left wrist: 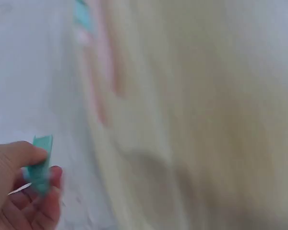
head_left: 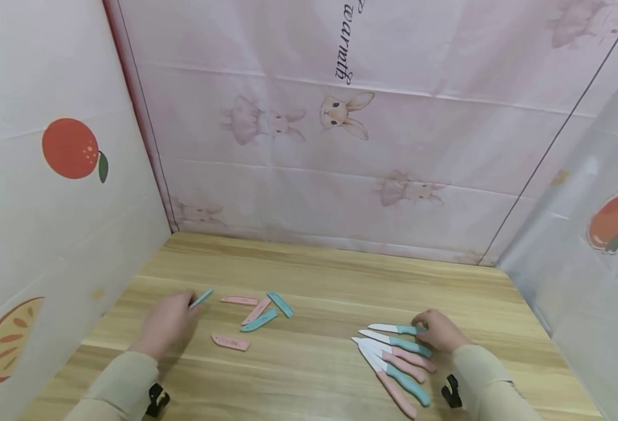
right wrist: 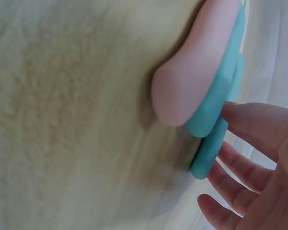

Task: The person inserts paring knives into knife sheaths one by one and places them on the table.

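Note:
My left hand [head_left: 166, 320] is raised at the left side of the table. Between its thumb and fingers it pinches a teal knife sheath [left wrist: 42, 165]. Several pink and teal sheaths lie right of it, among them a pink sheath [head_left: 231, 342] nearest me and a teal sheath [head_left: 259, 321]. On the right, several white-bladed knives lie fanned out, blades pointing left. My right hand [head_left: 439, 331] is at the farthest one, a teal-handled knife [head_left: 407, 330]; thumb and fingers pinch its handle [right wrist: 211, 151]. Beside it lie another teal handle [head_left: 411, 346] and a pink handle [right wrist: 197, 72].
The wooden table [head_left: 309, 280] ends at a pink printed curtain [head_left: 287, 199] at the back. White printed sheets [head_left: 30, 234] hang along both sides. A pink-handled knife [head_left: 396, 395] lies closest to the front edge.

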A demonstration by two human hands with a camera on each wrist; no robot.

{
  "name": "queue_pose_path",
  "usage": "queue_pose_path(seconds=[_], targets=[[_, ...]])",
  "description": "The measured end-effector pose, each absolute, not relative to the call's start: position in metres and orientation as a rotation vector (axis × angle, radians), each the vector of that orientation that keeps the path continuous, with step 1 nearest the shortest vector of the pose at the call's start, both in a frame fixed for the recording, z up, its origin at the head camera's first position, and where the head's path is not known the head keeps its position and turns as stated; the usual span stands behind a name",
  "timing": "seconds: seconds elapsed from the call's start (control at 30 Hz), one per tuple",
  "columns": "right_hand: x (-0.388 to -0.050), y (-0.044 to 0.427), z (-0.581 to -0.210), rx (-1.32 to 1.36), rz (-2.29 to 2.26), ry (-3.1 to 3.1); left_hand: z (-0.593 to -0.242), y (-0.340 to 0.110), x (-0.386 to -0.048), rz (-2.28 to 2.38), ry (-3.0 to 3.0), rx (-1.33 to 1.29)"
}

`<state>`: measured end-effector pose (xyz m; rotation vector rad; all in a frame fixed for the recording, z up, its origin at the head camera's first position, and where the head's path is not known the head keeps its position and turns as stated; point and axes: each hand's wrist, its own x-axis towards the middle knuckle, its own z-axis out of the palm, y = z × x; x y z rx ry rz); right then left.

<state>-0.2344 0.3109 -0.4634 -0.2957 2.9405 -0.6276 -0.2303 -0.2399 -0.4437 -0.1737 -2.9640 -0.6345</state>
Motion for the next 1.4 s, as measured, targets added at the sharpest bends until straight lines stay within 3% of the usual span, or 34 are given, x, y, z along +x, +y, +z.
queue_pose_path(seconds=[0.37, 0.6, 1.0, 1.2, 1.4], targets=[[-0.231, 0.312, -0.466, -0.268, -0.591, 2.96, -0.43, -0.152, -0.216, -1.838, -2.536, 0.01], [-0.229, 0.321, -0.468, -0.3, -0.806, 2.92, -0.429, -0.111, -0.21, -2.502, -2.008, 0.113], [-0.204, 0.304, -0.437, -0.009, -1.816, 2.72, -0.433, -0.067, -0.205, -2.78, -1.751, 0.076], [-0.191, 0.269, -0.424, -0.088, -2.671, 2.018, -0.434, -0.052, -0.203, -2.803, -1.71, 0.03], [-0.181, 0.235, -0.416, -0.083, -2.888, 1.772, -0.434, -0.038, -0.199, -2.82, -1.629, -0.017]])
